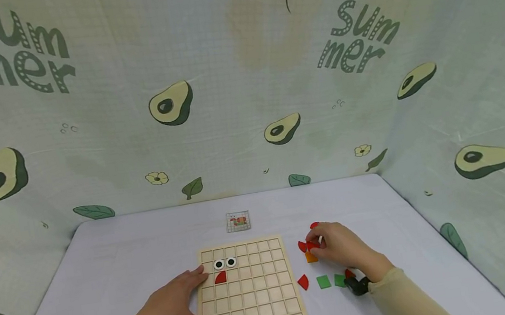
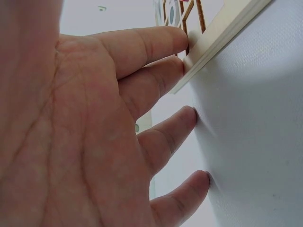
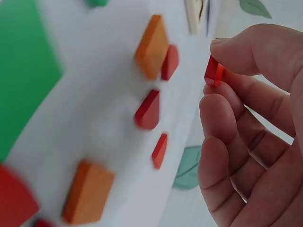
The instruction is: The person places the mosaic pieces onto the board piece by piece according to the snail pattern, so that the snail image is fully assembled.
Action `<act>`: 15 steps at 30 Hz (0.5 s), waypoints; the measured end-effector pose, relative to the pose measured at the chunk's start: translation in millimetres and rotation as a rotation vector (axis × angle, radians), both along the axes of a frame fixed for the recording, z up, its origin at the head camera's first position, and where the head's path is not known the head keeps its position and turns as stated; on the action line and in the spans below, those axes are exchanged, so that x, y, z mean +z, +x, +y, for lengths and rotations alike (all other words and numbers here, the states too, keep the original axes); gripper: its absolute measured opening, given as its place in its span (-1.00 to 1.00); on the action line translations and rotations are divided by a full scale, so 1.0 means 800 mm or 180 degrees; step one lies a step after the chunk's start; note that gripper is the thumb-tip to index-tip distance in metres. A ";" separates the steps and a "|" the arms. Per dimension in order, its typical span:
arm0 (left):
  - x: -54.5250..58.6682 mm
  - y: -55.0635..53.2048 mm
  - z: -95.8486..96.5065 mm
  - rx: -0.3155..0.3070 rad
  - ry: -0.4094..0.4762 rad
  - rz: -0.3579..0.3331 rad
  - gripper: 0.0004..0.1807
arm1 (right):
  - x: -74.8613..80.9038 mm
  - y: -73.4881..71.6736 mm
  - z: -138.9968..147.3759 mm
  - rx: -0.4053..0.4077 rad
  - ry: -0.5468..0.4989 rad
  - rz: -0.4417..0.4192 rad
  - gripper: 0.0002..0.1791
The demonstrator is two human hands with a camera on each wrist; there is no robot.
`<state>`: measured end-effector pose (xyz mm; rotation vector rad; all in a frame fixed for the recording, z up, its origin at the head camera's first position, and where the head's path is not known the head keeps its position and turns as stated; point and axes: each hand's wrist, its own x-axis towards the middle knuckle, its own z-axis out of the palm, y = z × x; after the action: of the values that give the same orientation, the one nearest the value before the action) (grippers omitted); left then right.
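A wooden grid board [image 1: 254, 299] lies on the white table, with two round eye pieces [image 1: 225, 263] and a red quarter-circle piece [image 1: 220, 277] in its upper left cells. My left hand [image 1: 171, 303] spreads its fingers and thumb along the board's left edge; in the left wrist view two fingertips [image 2: 177, 40] touch the board's side and the others touch the table. Right of the board, my right hand [image 1: 341, 246] pinches a small red piece [image 3: 214, 71] between thumb and fingers, raised off the table in the right wrist view.
Loose red pieces [image 1: 303, 282], green squares [image 1: 324, 282] and orange pieces [image 3: 90, 191] lie right of the board, around and under my right hand. A small picture card [image 1: 238, 221] with a gridded, coloured figure lies behind the board. A patterned curtain [image 1: 231, 144] closes off the table's back.
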<state>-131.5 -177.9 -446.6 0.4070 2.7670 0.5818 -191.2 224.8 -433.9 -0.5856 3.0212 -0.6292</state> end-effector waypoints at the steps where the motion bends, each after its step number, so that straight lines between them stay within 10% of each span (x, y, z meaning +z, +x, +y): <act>1: 0.000 0.000 0.000 -0.0003 0.0004 0.0001 0.03 | 0.002 -0.002 -0.005 0.0053 -0.0022 0.0011 -0.81; 15: -0.001 -0.001 0.000 0.0011 -0.0008 0.0001 0.02 | 0.007 -0.018 -0.112 0.0782 -0.0030 0.0038 -0.84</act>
<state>-132.4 -177.8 -447.4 0.4018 2.7688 0.5793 -205.6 134.8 -428.4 -0.9443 2.8909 -0.6278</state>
